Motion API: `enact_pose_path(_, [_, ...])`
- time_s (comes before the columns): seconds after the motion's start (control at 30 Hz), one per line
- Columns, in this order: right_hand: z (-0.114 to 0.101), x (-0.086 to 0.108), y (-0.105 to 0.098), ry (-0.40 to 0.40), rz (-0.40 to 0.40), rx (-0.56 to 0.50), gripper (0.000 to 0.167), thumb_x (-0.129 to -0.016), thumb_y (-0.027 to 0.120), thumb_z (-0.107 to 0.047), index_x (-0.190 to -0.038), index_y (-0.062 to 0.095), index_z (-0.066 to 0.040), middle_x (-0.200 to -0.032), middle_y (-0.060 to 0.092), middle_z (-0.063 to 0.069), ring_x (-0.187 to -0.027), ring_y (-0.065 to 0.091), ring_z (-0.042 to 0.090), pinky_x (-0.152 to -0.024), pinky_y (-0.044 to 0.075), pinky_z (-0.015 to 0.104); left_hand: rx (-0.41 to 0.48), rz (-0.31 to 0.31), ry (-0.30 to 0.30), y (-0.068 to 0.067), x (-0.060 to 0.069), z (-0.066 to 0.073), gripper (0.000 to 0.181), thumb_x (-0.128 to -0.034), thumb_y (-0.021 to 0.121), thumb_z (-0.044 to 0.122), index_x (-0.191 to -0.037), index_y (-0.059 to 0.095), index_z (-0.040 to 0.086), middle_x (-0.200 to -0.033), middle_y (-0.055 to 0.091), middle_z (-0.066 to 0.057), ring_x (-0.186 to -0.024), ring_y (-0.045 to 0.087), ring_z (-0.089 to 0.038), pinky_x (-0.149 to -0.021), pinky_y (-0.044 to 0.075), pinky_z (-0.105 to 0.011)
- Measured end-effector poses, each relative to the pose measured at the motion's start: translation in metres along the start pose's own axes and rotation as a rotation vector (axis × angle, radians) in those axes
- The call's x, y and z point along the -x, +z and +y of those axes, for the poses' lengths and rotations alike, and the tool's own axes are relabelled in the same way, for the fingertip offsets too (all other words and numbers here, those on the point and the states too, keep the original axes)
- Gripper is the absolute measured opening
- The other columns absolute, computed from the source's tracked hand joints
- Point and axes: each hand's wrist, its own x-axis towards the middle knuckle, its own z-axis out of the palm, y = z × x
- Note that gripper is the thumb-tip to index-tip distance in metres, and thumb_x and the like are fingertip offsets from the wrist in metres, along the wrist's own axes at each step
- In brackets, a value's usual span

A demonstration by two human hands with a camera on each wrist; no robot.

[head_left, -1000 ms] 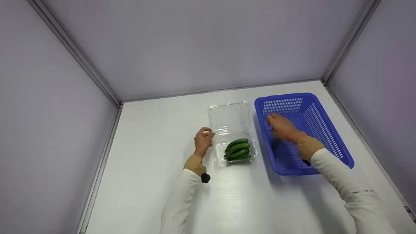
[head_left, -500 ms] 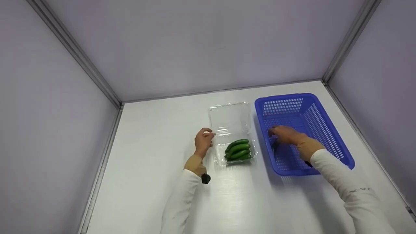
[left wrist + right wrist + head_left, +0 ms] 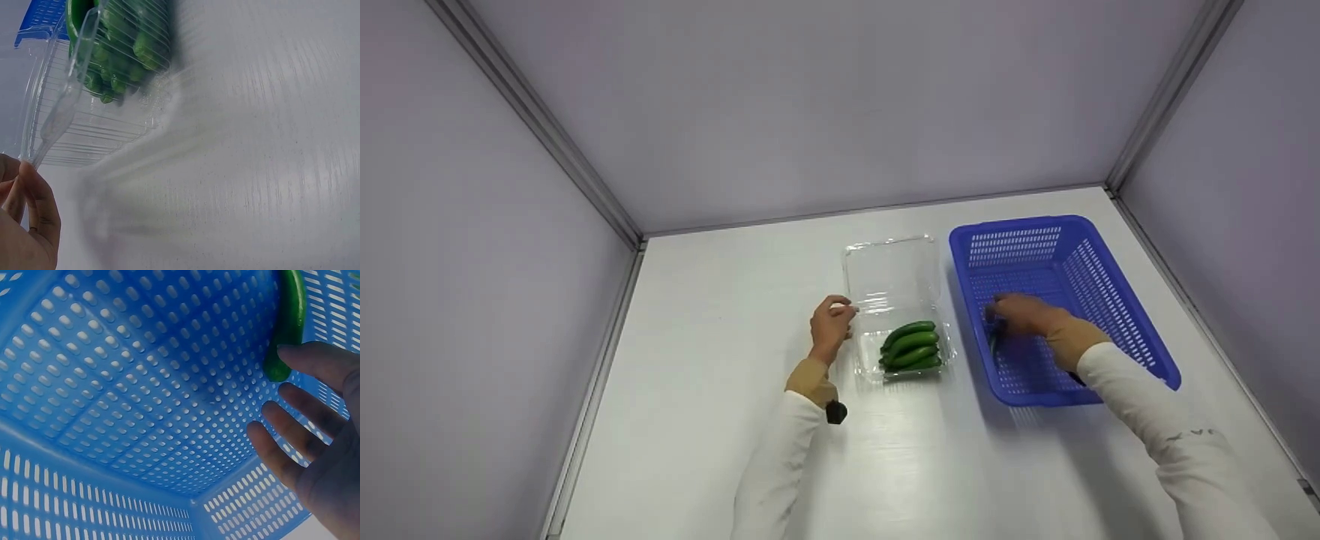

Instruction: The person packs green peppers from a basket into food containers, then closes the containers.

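Note:
Between thumb and fingers, my left hand [image 3: 831,328] pinches the left rim of a clear plastic clamshell box [image 3: 870,341]; the pinch shows closely in the left wrist view. The box lies with its lid [image 3: 891,270] folded back. Several curved green cucumbers [image 3: 911,346] lie side by side in its lower half. Down inside a blue plastic basket [image 3: 971,315] is my right hand [image 3: 1024,313], slightly blurred. In the right wrist view its fingers are apart and the thumb overlaps the end of a single cucumber [image 3: 289,320] along the basket's side; whether it touches cannot be told.
The basket stands right of the box on a white table [image 3: 697,375], its slotted walls rising around my right hand. Grey-white panels [image 3: 870,112] enclose the table at the back and both sides.
My right hand has moved down and toward me inside the basket, to the cucumber at its left side. My left hand and the box have stayed in place.

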Motion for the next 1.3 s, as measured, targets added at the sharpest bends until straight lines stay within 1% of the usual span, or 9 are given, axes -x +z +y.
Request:
enact_pose_path(0.1, [0.001, 0.000, 0.002, -0.012, 0.006, 0.028, 0.019, -0.072, 0.075, 0.008, -0.088, 0.067, 0.002, -0.078, 0.056, 0.014, -0.069, 0.056, 0.033, -0.065, 0.050, 0.050, -0.001, -0.004, 0.004, 0.001, -0.001, -0.001, 0.017, -0.0945, 0.062, 0.006, -0.110, 0.063, -0.001, -0.103, 0.071, -0.023, -0.075, 0.064, -0.039, -0.051, 0.047, -0.021])
enact_pose_path(0.33, [0.005, 0.003, 0.006, 0.029, -0.049, 0.036, 0.018, -0.072, 0.076, 0.006, -0.084, 0.064, 0.000, -0.076, 0.054, 0.011, -0.067, 0.052, 0.029, -0.064, 0.049, 0.050, -0.008, -0.021, -0.008, 0.001, -0.001, -0.001, 0.022, -0.0956, 0.061, 0.007, -0.114, 0.061, -0.004, -0.105, 0.070, -0.023, -0.073, 0.063, -0.035, -0.052, 0.048, -0.022])
enact_pose_path(0.5, [0.009, 0.006, 0.007, 0.013, -0.051, 0.028, 0.016, -0.075, 0.072, 0.007, -0.081, 0.060, -0.002, -0.071, 0.053, 0.008, -0.063, 0.049, 0.026, -0.061, 0.048, 0.048, -0.013, -0.019, -0.006, 0.002, -0.002, -0.001, 0.021, -0.0954, 0.061, 0.006, -0.114, 0.061, -0.005, -0.104, 0.071, -0.023, -0.073, 0.064, -0.037, -0.051, 0.048, -0.021])
enact_pose_path(0.63, [0.010, 0.010, 0.004, 0.027, -0.048, 0.008, 0.016, -0.077, 0.067, 0.010, -0.080, 0.059, -0.003, -0.071, 0.052, 0.006, -0.064, 0.045, 0.022, -0.060, 0.046, 0.044, -0.009, -0.027, -0.002, 0.001, -0.003, -0.001, 0.022, -0.0955, 0.061, 0.007, -0.114, 0.061, -0.004, -0.105, 0.070, -0.024, -0.072, 0.063, -0.035, -0.052, 0.048, -0.021])
enact_pose_path(0.77, [0.008, 0.014, -0.007, 0.040, -0.009, -0.015, 0.017, -0.078, 0.069, 0.011, -0.083, 0.062, -0.003, -0.076, 0.060, 0.009, -0.067, 0.054, 0.025, -0.062, 0.050, 0.045, -0.018, -0.026, 0.001, 0.001, -0.004, -0.003, 0.018, -0.0951, 0.061, 0.007, -0.111, 0.062, -0.001, -0.105, 0.070, -0.024, -0.064, 0.061, -0.024, -0.052, 0.048, -0.022])
enact_pose_path(0.87, [0.007, 0.015, -0.015, 0.056, 0.020, -0.030, 0.019, -0.080, 0.073, 0.009, -0.090, 0.064, -0.003, -0.083, 0.065, 0.012, -0.075, 0.061, 0.029, -0.069, 0.053, 0.048, -0.031, -0.025, 0.000, 0.000, -0.004, -0.003, 0.014, -0.0952, 0.061, 0.007, -0.108, 0.063, 0.003, -0.105, 0.070, -0.024, -0.060, 0.058, -0.017, -0.052, 0.049, -0.022])
enact_pose_path(0.97, [0.006, 0.014, -0.022, 0.078, 0.048, -0.059, 0.020, -0.081, 0.074, 0.008, -0.095, 0.065, -0.003, -0.089, 0.065, 0.012, -0.081, 0.061, 0.029, -0.074, 0.053, 0.049, -0.028, -0.028, 0.000, 0.000, -0.004, -0.003, 0.014, -0.0955, 0.061, 0.007, -0.109, 0.063, 0.003, -0.106, 0.070, -0.024, -0.061, 0.059, -0.019, -0.052, 0.048, -0.022])
enact_pose_path(1.1, [0.003, 0.014, -0.029, 0.087, 0.103, -0.109, 0.020, -0.083, 0.072, 0.009, -0.097, 0.065, -0.003, -0.091, 0.064, 0.011, -0.082, 0.059, 0.028, -0.076, 0.053, 0.048, -0.016, -0.032, 0.000, 0.000, -0.004, -0.003, 0.017, -0.0955, 0.061, 0.007, -0.111, 0.063, 0.000, -0.107, 0.069, -0.025, -0.064, 0.061, -0.024, -0.053, 0.049, -0.023])
enact_pose_path(1.3, [-0.004, 0.013, -0.036, 0.099, 0.152, -0.185, 0.023, -0.086, 0.067, 0.013, -0.098, 0.064, -0.006, -0.092, 0.064, 0.008, -0.084, 0.059, 0.027, -0.077, 0.053, 0.047, -0.032, -0.035, -0.004, 0.000, -0.005, -0.004, 0.022, -0.0961, 0.061, 0.008, -0.115, 0.061, -0.004, -0.105, 0.071, -0.021, -0.064, 0.060, -0.021, -0.053, 0.049, -0.022])
